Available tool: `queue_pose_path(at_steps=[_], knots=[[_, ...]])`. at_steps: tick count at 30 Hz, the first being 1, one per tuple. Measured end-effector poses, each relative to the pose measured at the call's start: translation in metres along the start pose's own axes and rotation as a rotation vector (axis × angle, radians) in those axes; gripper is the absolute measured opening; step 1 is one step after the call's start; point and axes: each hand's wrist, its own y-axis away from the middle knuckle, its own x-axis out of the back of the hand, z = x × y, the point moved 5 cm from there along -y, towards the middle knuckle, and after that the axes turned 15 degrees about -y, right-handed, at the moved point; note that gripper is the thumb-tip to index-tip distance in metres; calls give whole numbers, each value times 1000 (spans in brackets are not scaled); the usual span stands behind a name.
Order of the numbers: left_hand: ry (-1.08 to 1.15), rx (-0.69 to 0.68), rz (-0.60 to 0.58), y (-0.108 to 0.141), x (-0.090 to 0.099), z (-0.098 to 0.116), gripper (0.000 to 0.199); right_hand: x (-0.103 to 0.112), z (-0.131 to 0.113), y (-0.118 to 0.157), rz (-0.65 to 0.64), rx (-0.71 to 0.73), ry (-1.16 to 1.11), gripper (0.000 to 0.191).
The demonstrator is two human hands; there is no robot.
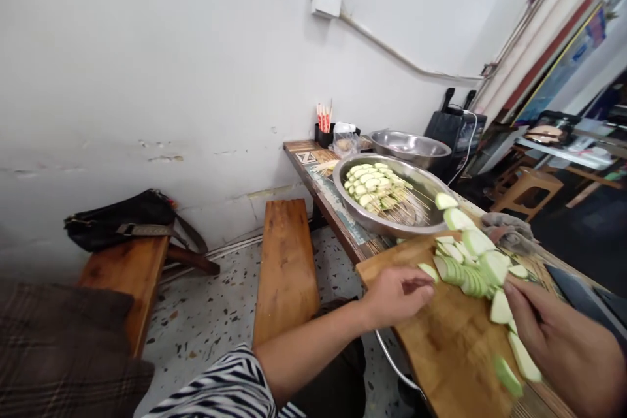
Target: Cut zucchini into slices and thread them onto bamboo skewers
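My right hand (563, 339) pinches the near end of a skewer of pale green zucchini slices (477, 243); the slices stretch in a row over the board towards the bowl, hiding most of the stick. My left hand (399, 294) hovers over the left edge of the wooden cutting board (455, 353), fingers curved with a small gap to the thumb. Right by its fingertips is one loose slice (429, 272). Overlapping cut zucchini slices (460, 274) lie on the board between my hands, and more are scattered beside my right hand. Beyond, a steel bowl (392, 227) holds many finished skewers (375, 184).
Behind the bowl stand a second steel basin (411, 144), a chopstick holder (324, 137) and a plastic bag (345, 144). A grey cloth (512, 232) lies to the right. Wooden benches (285, 261) stand left of the table, one bearing a black bag (120, 219).
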Motion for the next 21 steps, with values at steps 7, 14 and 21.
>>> queue_pose_path(at_steps=[7, 14, 21], knots=[[-79, 30, -28, 1, 5, -4, 29, -94, -26, -164, -300, 10, 225, 35], [-158, -12, -134, 2, 7, -3, 33, -179, -41, -223, -506, -34, 242, 30], [-176, -29, -104, 3, 7, -3, 33, -166, -53, -230, -528, -137, 202, 47]])
